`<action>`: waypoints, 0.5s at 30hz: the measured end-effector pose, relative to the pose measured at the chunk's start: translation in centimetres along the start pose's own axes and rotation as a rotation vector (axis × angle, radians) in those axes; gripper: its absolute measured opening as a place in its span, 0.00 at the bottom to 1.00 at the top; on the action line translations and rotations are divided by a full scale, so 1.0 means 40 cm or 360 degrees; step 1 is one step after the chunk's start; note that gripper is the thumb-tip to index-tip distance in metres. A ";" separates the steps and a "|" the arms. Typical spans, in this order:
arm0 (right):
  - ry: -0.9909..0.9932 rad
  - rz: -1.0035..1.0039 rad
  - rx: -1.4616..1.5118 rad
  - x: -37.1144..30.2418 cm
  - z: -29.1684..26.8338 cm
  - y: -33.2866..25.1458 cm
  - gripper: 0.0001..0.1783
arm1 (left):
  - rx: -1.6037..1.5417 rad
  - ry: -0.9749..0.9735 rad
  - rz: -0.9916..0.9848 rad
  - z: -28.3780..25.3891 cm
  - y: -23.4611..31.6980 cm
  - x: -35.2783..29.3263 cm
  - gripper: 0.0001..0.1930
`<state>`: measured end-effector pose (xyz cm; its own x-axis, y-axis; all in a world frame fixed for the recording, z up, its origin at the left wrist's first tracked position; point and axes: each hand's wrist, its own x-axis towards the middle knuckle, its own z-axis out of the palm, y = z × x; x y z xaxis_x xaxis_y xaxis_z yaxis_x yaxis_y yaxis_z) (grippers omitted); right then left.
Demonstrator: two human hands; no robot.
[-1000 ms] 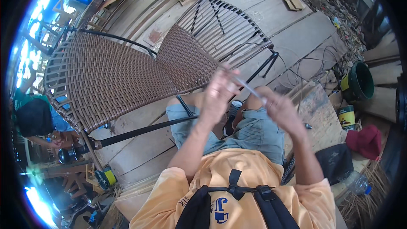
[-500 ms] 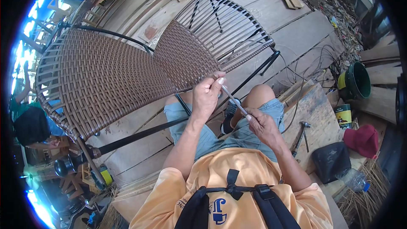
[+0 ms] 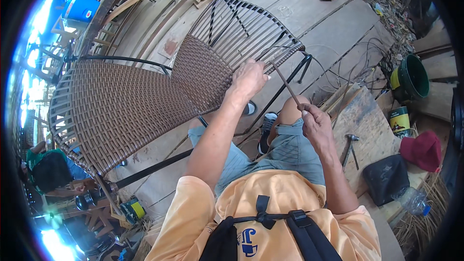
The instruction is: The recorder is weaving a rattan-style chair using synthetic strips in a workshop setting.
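Note:
A woven chair frame [image 3: 130, 104] with brown flat strands and dark metal bars lies across my left and front. Its far part has bare, spaced strands [image 3: 246, 19] stretched over the frame, beside the finished weave. My left hand [image 3: 249, 78] is at the border between weave and bare strands, fingers curled; what they pinch is hidden. My right hand [image 3: 316, 125], above my right knee, is closed on the lower end of a thin brown weaving strip [image 3: 287, 83]. The strip slants up taut to the chair's near edge, right of my left hand.
On a wooden board [image 3: 360, 116] at my right lie a hammer [image 3: 349, 147], a black bag [image 3: 385, 179], a maroon cap [image 3: 420, 151] and a plastic bottle [image 3: 413, 202]. A green bucket [image 3: 413, 82] stands beyond. Another person [image 3: 48, 169] sits at far left.
My left hand has moved away from the strip's end and up to the chair's edge. My right hand has shifted right and up, still holding the strip. The view has shifted slightly.

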<state>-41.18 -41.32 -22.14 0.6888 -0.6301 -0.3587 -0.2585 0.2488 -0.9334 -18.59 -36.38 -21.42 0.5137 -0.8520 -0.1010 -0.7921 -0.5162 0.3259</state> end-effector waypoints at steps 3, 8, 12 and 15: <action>0.0015 0.0024 0.0006 -0.004 -0.008 0.002 0.13 | -0.0093 -0.0102 0.0065 0.008 -0.034 0.037 0.17; -0.0056 0.0193 0.0090 0.009 -0.014 0.005 0.13 | -0.0894 -0.0521 -0.0237 0.007 -0.086 0.075 0.16; -0.0066 -0.0051 -0.0062 0.081 0.002 0.046 0.13 | -0.0953 -0.0543 -0.0221 -0.001 -0.075 0.074 0.17; -0.0032 -0.0131 -0.0123 0.110 0.001 0.068 0.14 | -0.0468 -0.0280 0.0089 -0.016 -0.063 0.044 0.16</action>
<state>-38.80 -43.38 -26.27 0.7231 -0.6309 -0.2813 -0.2514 0.1390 -0.9579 -15.48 -36.50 -21.81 0.3870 -0.8936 -0.2274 -0.6752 -0.4426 0.5900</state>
